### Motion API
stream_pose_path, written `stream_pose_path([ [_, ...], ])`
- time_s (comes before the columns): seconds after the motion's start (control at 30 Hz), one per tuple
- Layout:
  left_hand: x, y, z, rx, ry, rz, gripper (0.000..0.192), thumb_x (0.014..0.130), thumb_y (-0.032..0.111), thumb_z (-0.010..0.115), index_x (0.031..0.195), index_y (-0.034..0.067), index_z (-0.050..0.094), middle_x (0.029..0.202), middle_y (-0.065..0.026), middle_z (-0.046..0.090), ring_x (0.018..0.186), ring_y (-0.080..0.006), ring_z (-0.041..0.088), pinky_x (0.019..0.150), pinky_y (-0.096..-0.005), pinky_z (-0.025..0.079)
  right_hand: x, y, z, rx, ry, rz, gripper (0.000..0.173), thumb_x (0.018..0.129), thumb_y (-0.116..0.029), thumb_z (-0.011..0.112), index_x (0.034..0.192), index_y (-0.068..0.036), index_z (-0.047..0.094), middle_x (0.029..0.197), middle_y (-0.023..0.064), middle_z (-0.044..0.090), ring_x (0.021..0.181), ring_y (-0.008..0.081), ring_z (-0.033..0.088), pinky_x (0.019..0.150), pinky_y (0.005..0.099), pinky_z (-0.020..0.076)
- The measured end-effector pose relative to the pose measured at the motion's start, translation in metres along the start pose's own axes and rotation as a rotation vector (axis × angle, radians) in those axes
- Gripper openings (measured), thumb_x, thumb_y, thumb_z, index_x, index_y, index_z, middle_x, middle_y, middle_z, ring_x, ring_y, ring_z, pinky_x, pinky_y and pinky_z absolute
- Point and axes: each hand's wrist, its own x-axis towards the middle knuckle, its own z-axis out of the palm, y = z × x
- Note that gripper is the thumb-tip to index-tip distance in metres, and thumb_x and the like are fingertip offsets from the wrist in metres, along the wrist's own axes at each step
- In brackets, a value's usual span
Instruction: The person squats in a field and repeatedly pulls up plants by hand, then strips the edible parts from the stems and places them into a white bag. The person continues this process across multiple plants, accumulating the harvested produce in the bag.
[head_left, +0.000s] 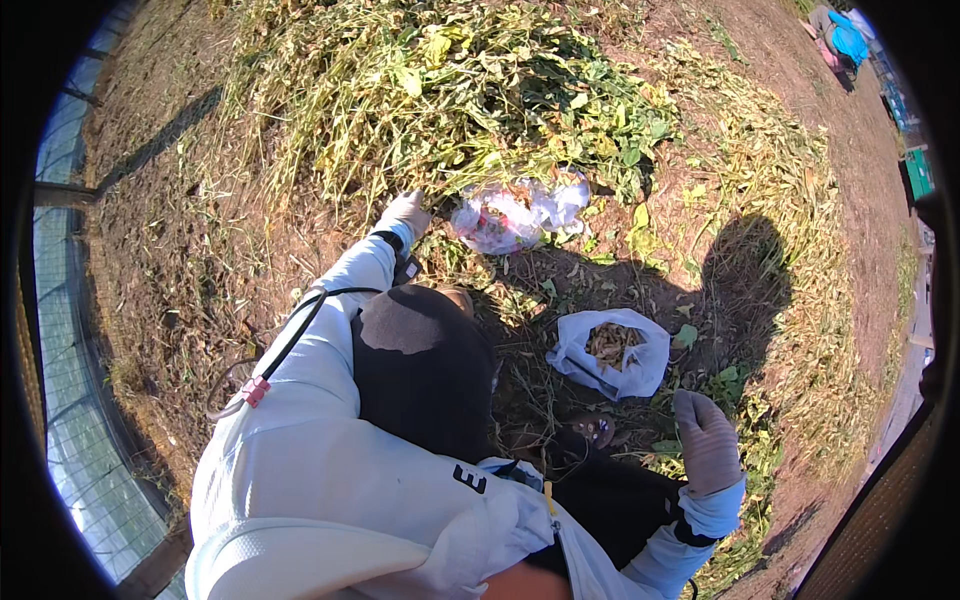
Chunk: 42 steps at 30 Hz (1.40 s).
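My left hand (407, 213), in a pale glove, reaches to the lower edge of a heap of cut, yellowing bean plants (450, 105); whether its fingers hold a stem cannot be told. Close to its right lies a crumpled translucent plastic bag (517, 214) with pink and red marks. My right hand (707, 442), gloved too, is raised at the lower right with its fingers bent; what is inside them is hidden. Up and left of it stands a white plastic bag (651, 352), its mouth spread, with dry tan pods (611, 345) inside.
A band of dried plants (802, 225) runs down the right side. A wire-mesh fence with sheeting (97, 435) borders the left. At the upper right a person in blue (847, 37) bends over, with a green crate (917, 174) farther down. My shoe (592, 429) is beside the white bag.
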Motion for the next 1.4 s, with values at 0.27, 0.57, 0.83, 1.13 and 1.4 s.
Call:
stream_pose_path([
  [0.27,-0.005,0.011,0.025,0.234,0.068,-0.068,0.031,0.085,0.029,0.058,0.113,0.018,0.066,0.130,-0.0158,0.054,0.111,-0.0323,0.058,0.093,-0.0401,0.049,0.010,-0.001,0.006,-0.195,-0.075,-0.009,0.036,0.093,-0.034,0.061,0.107,-0.001,0.065,0.091,0.0156,0.066,0.082,0.0243,0.060,0.076,0.0342,0.0475],
  [0.57,-0.030,0.034,-0.043,-0.231,0.125,0.083,0.036,0.093,0.041,0.058,0.098,0.006,0.067,0.083,-0.0159,0.068,0.072,-0.0294,0.059,0.073,-0.0387,0.048,-0.017,0.007,0.011,-0.260,-0.073,-0.188,0.040,0.094,-0.040,0.055,0.101,-0.003,0.066,0.089,0.0223,0.065,0.086,0.0399,0.062,0.077,0.0432,0.0485],
  [0.83,-0.063,0.136,-0.180,-0.756,0.076,0.269,0.027,0.091,0.031,0.066,0.083,0.005,0.068,0.062,0.0012,0.053,0.053,-0.0064,0.040,0.049,-0.0236,0.033,-0.043,0.026,0.015,-0.254,-0.193,-0.284,0.038,0.094,-0.040,0.053,0.098,-0.004,0.065,0.077,0.0197,0.064,0.073,0.0391,0.062,0.068,0.0459,0.0489],
  [1.13,-0.155,0.222,-0.309,-1.220,0.303,0.594,0.028,0.090,0.031,0.066,0.071,0.010,0.063,0.052,0.0073,0.046,0.044,-0.0026,0.036,0.042,-0.0191,0.025,-0.058,0.016,0.006,-0.222,-0.152,-0.310,0.030,0.094,-0.032,0.055,0.097,-0.003,0.065,0.076,0.0190,0.064,0.069,0.0359,0.063,0.064,0.0442,0.0492],
  [1.4,-0.170,0.213,-0.306,-1.564,0.263,0.838,0.027,0.097,0.031,0.055,0.085,0.008,0.058,0.047,0.0075,0.037,0.037,-0.0045,0.026,0.037,-0.0227,0.018,-0.062,0.023,0.005,-0.188,-0.162,-0.376,0.044,0.097,-0.045,0.049,0.096,-0.004,0.065,0.062,0.0142,0.061,0.053,0.0264,0.061,0.054,0.0400,0.0474],
])
